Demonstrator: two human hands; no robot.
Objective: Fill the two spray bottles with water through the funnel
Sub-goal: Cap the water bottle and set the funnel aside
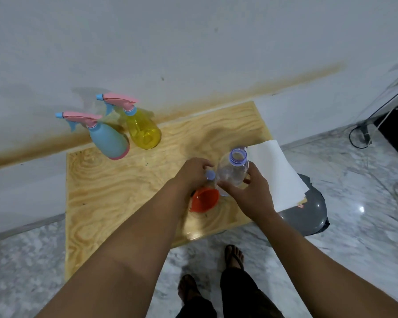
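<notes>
Fingers of my right hand [251,193] curl round the belly of a clear plastic bottle [232,173], smooth and see-through, its lilac-ringed mouth open and tipped up toward the wall. My left hand [193,172] lies just beside it with the fingers bent down over a small lilac cap [210,175]; whether they pinch it or only rest on it I cannot tell. Below both hands an orange funnel [205,200], a glossy cone, sits on the pale, swirly-grained plywood worktop [115,191], partly hidden by my left wrist. A white sheet of paper [278,173] lies at the worktop's right edge, overhanging a grey rounded thing [308,214] on the marble floor. Well apart, at the far left corner near the wall, stand the two spray bottles, touching: one opaque blue [107,140], one translucent yellow [144,131], both with pink trigger heads.
</notes>
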